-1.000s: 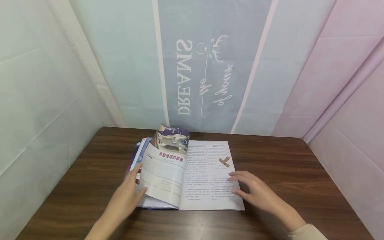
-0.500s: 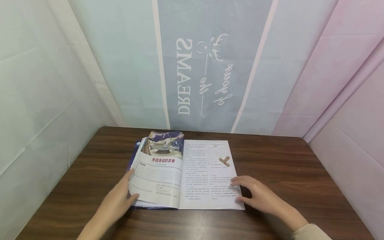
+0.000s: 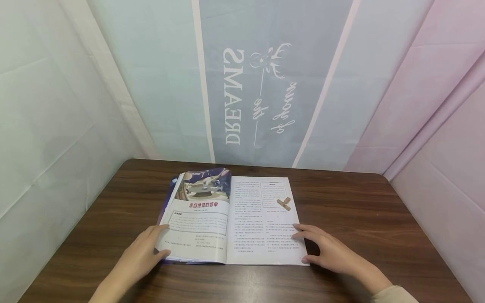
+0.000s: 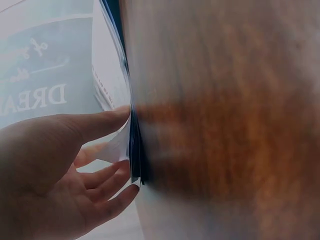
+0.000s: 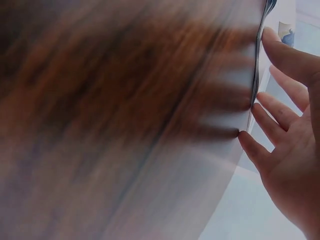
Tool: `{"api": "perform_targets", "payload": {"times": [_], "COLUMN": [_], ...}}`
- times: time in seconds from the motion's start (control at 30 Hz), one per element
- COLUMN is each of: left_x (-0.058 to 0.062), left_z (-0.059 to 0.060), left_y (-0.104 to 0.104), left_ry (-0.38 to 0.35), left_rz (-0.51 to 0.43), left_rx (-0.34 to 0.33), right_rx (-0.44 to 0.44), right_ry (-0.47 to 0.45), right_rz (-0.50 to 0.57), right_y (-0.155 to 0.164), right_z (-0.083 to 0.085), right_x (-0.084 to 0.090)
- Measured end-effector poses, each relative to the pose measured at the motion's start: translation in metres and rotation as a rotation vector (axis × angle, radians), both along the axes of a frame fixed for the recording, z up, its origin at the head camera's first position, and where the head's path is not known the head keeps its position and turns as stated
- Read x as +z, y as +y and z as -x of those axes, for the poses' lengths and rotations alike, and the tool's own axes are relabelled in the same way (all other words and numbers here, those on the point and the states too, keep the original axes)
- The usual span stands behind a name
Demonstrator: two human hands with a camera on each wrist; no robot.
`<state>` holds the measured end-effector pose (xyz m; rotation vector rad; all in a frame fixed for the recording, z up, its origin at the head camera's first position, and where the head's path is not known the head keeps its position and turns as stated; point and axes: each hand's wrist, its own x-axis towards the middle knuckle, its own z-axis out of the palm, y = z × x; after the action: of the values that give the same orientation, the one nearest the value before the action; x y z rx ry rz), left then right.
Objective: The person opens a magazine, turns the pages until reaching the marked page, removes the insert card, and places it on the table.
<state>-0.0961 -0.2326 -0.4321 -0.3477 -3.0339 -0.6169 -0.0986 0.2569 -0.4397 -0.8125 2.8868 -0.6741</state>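
An open magazine (image 3: 250, 235) lies on the table, its left page (image 3: 197, 225) showing a picture and a red heading. The right page carries columns of text and a small brown drawing. My left hand (image 3: 140, 252) rests at the left page's lower outer edge, thumb and fingertips touching it. In the left wrist view that hand (image 4: 65, 170) has its fingers loosely spread along the stacked page edges (image 4: 114, 55). On the other side my right hand (image 3: 333, 252) touches the right page's edge. The right wrist view shows its relaxed fingers (image 5: 272, 120) along the page edges.
The dark wooden table (image 3: 352, 202) extends around the magazine on both sides. Behind it hangs a pale blue-grey cloth (image 3: 261, 92) with mirrored lettering and a deer-head print. Light cloth walls (image 3: 57, 139) stand at left and right.
The raised left page has come down flat onto the left side. My left hand has moved left and toward the body with it; the right hand has slid slightly nearer the lower right corner.
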Motion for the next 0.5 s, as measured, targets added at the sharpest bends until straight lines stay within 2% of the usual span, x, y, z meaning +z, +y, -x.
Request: {"api": "perform_targets", "payload": {"times": [0.2,0.5], "left_x": [0.0016,0.0045], "left_z": [0.0035,0.0075], "left_y": [-0.0058,-0.0099], "left_ry": [-0.022,-0.057], "left_rz": [0.010,0.114], "left_rx": [-0.016,0.003], "right_rx": [-0.010,-0.011], "right_ry": [-0.008,-0.010], "right_rz": [-0.004,-0.017], "right_y": [-0.0017,-0.0042], "right_z": [0.0007,0.0032], "right_x": [0.0011,0.0055]}}
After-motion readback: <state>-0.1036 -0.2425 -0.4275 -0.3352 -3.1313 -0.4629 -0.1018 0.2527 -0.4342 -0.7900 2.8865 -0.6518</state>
